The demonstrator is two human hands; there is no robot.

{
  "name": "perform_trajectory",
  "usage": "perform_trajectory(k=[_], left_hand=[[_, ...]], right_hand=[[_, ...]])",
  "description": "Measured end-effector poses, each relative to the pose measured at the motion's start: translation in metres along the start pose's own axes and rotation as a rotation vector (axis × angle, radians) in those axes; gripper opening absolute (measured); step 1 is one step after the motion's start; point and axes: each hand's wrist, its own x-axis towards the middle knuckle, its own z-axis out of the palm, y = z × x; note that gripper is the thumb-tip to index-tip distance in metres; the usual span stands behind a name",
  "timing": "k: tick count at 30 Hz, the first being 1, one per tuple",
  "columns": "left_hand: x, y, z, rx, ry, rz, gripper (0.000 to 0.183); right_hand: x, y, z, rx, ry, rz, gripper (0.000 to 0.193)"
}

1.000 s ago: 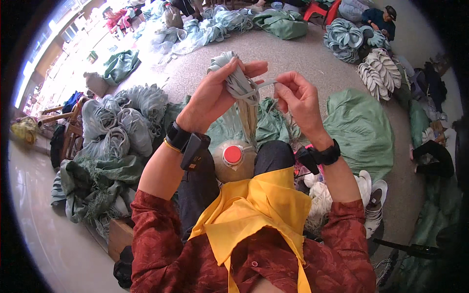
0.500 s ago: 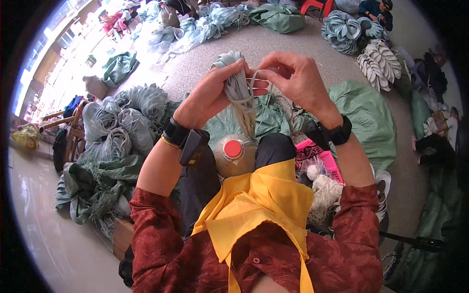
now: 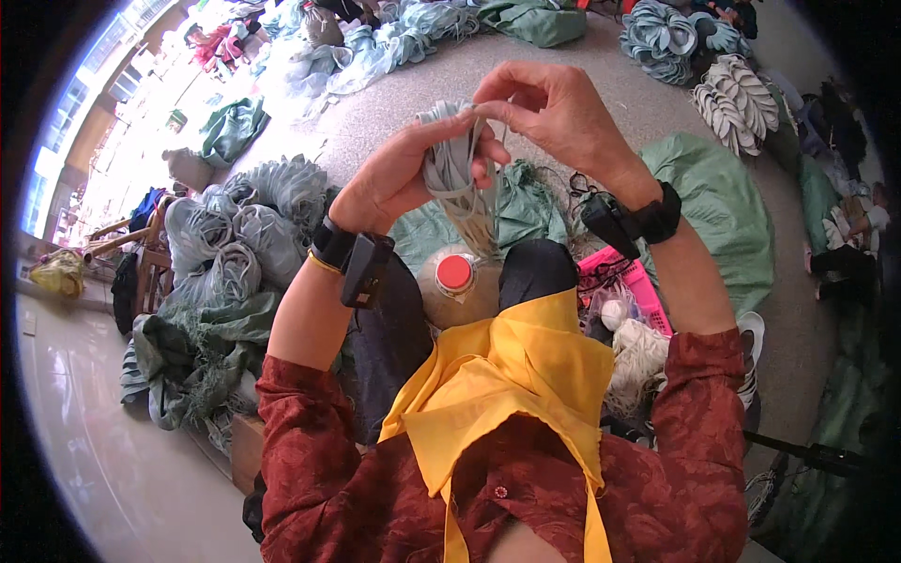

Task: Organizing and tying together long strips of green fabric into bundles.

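Note:
My left hand [image 3: 387, 178] is closed round a bundle of grey-blue looped strips [image 3: 455, 167], held up above my knees. The lower end of the bundle narrows and hangs toward a large jar with a red cap [image 3: 454, 273] between my legs. My right hand [image 3: 568, 117] pinches at the top right of the bundle, thumb against fingers, close to my left thumb. A thin strand seems to run there, but it is too fine to make out well. A yellow apron [image 3: 497, 375] covers my lap.
Heaps of grey-blue looped strips [image 3: 225, 230] lie at my left above a dark green sack [image 3: 202, 342]. At my right are a pink basket [image 3: 648, 296], white yarn [image 3: 636, 361] and a big green sack [image 3: 709, 220]. A pale bundle [image 3: 737, 103] and a person sit at the far right.
My right hand has moved up and left, nearer my left thumb at the bundle's top. The strand that looped between the hands is drawn closer in. The whole view has shifted slightly.

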Motion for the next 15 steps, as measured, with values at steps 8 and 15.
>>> perform_trajectory(k=[8,15], left_hand=[[0.002,-0.002,0.011,0.069,0.099,-0.053,0.04],[0.003,-0.002,-0.003,-0.114,-0.028,-0.028,0.043]], right_hand=[[0.0,0.014,0.006,0.229,0.001,0.051,0.012],[0.004,0.002,0.002,0.169,-0.052,0.046,0.012]])
